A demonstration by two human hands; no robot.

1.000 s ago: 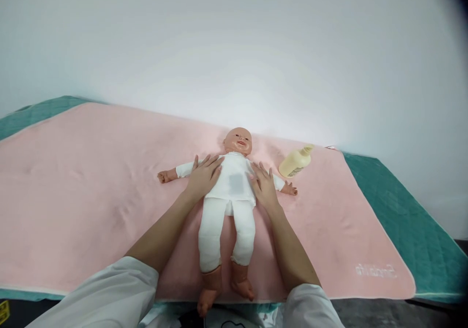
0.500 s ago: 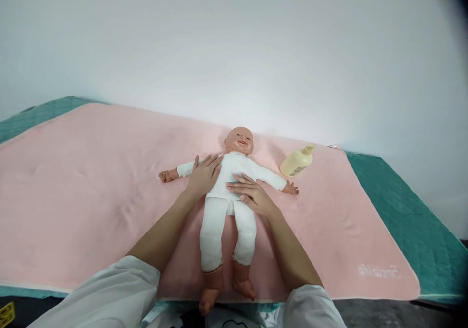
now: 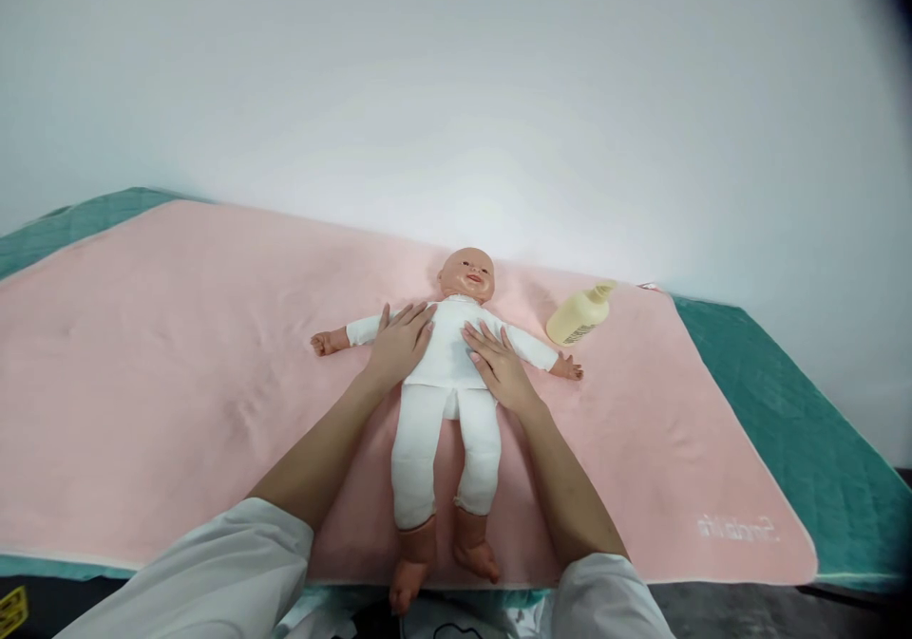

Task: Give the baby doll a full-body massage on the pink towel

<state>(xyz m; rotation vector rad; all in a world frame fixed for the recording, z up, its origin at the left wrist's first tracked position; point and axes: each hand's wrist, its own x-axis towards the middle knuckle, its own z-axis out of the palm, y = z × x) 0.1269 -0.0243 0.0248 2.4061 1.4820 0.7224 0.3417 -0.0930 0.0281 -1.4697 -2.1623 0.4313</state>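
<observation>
A baby doll (image 3: 448, 349) in a white top and trousers lies on its back, arms spread, its head toward the wall and its bare feet at the near edge. My left hand (image 3: 399, 340) rests flat on the left side of its chest, fingers stretched out. On the right side of the chest lies my right hand (image 3: 497, 364), open, its fingers pointing up and to the left. Neither hand grips anything. A pale yellow pump bottle (image 3: 579, 316) leans beyond the doll's right-hand arm in the view, apart from my hands.
Under the doll spreads a pink mat (image 3: 178, 383) with faint lettering at its near right corner. It lies over a green quilted pad (image 3: 769, 383). A white wall (image 3: 456, 98) rises behind. A yellow label (image 3: 12, 610) shows at the lower left.
My right hand has slid from the middle of the doll's belly up and to the right, its fingers turning more upward. My left hand has stayed almost in place.
</observation>
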